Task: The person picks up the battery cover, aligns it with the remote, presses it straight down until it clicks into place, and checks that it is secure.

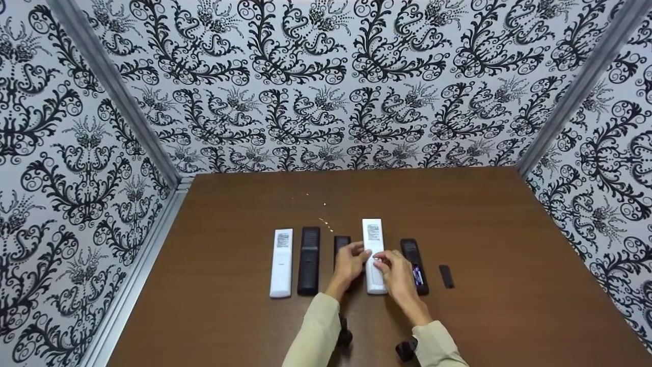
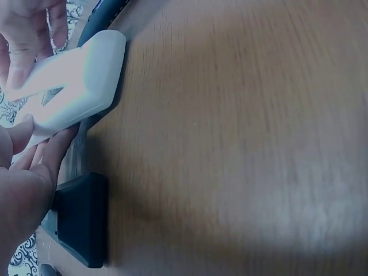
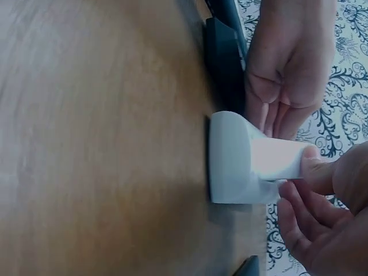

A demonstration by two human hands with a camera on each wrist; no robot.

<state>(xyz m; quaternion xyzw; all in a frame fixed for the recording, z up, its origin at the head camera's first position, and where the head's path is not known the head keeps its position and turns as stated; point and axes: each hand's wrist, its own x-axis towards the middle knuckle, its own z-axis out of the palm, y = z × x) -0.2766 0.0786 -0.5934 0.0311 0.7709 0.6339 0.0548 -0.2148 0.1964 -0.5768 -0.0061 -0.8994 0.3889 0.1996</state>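
- Currently, left hand (image 1: 349, 265) holds the left edge of a white remote control (image 1: 374, 234), grip curled on it, thumb on top, fingers along the side.
- Right hand (image 1: 399, 275): grip pinches the white battery cover (image 3: 279, 158) between thumb and fingers; cover tilted up, gap under it, lower end at the remote's near end.
- Held remote is back side up, label at far end, right of centre on the brown wooden desk (image 1: 229, 326); can't tell if its whole length touches the desk.
- Just left of it: short black remote (image 1: 342, 241), partly behind left hand.
- Farther left: long black remote (image 1: 308, 261), then second white remote (image 1: 281, 264), both back side up, side by side, apart.
- Just right: black remote with open compartment (image 1: 409, 250), batteries (image 1: 418, 276) visible inside.
- Beyond it: loose black battery cover (image 1: 446, 276), flat on desk.
- Light beige sleeves (image 1: 317, 326); black-and-white patterned walls (image 1: 326, 102).
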